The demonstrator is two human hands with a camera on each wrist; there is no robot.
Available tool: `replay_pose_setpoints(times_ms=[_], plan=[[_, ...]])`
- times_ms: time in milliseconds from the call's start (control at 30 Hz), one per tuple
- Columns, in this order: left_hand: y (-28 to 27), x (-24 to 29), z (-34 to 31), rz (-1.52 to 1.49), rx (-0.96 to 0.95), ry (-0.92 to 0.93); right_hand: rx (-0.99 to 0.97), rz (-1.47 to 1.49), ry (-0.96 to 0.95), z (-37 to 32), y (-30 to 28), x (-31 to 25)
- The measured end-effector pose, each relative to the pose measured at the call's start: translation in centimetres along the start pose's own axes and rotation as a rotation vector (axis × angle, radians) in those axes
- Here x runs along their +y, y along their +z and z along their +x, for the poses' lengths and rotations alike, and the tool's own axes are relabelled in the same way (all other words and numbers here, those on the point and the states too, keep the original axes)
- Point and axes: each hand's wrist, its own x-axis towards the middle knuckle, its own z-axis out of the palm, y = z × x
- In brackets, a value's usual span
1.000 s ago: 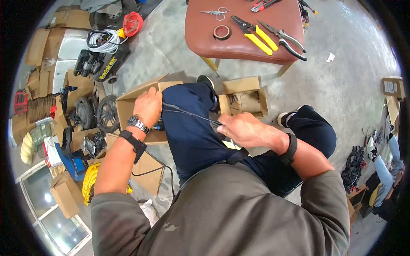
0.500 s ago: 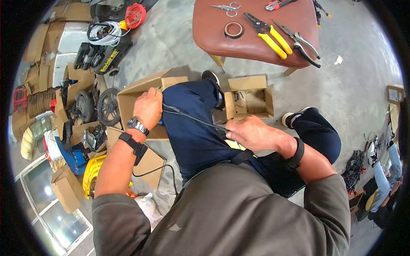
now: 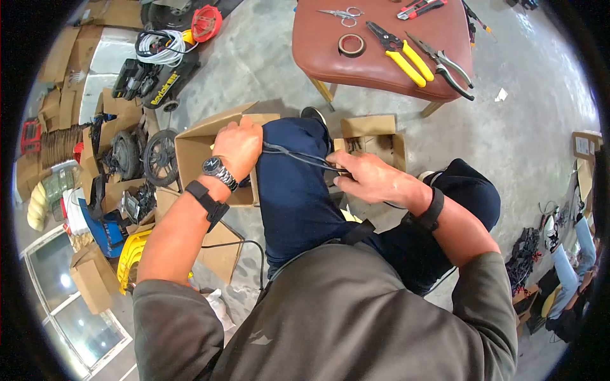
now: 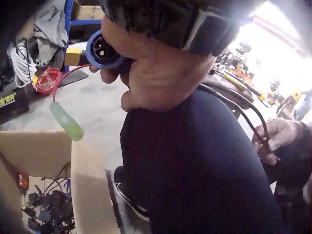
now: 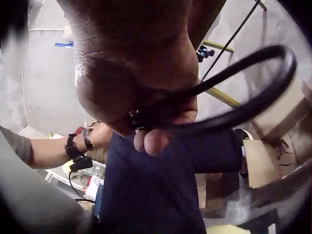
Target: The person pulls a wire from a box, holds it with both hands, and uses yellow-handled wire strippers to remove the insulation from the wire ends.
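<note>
My left hand (image 3: 238, 146) is over the left knee and grips a round connector (image 4: 103, 51) with a blue ring and a dark face with pins. A thin red wire joins a translucent green sleeve (image 4: 67, 122) that hangs beside the fingers. From this hand a black cable (image 3: 295, 154) runs doubled across the dark trouser leg to my right hand (image 3: 375, 174). The right thumb and fingers pinch the cable, which bends in a wide loop (image 5: 287, 68) in the right wrist view. Part of the grip is hidden behind the palm.
Beside the left leg stands a cardboard box (image 4: 90, 190) with dark cables inside; a smaller box (image 3: 399, 152) sits between the feet. Ahead, a brown padded stool (image 3: 318, 54) bears scissors (image 3: 346, 15), a tape roll (image 3: 351, 44), yellow-handled wire strippers (image 3: 406, 60) and pliers (image 3: 445, 60). Clutter lines the left.
My left hand has moved right over the knee, and the right hand has moved forward, away from the body. The cable between them, stretched straight before, now sags in a doubled strand.
</note>
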Motion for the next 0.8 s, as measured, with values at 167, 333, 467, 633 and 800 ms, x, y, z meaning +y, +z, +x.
replay_pose_setpoints(times_ms=[167, 333, 467, 633, 800], plan=[[-1.0, 1.8, 0.9, -0.02, 0.048, 0.019, 0.106, 0.016, -0.016, 1.4, 0.3, -0.1], [-1.3, 2.7, 1.7, -0.044, 0.06, 0.04, 0.23, -0.001, -0.102, 1.5, -1.0, -0.1], [-1.5, 3.1, 2.0, -0.023, 0.083, 0.034, 0.06, 0.382, 0.124, 1.0, -1.3, 0.2], [-1.7, 3.4, 2.1, 0.0, 0.09, 0.036, -0.178, 0.862, 0.198, 0.9, -1.2, 0.7], [-1.6, 3.4, 2.1, -0.001, 0.069, 0.027, -0.186, 0.893, 0.196, 1.2, -0.2, 1.3]])
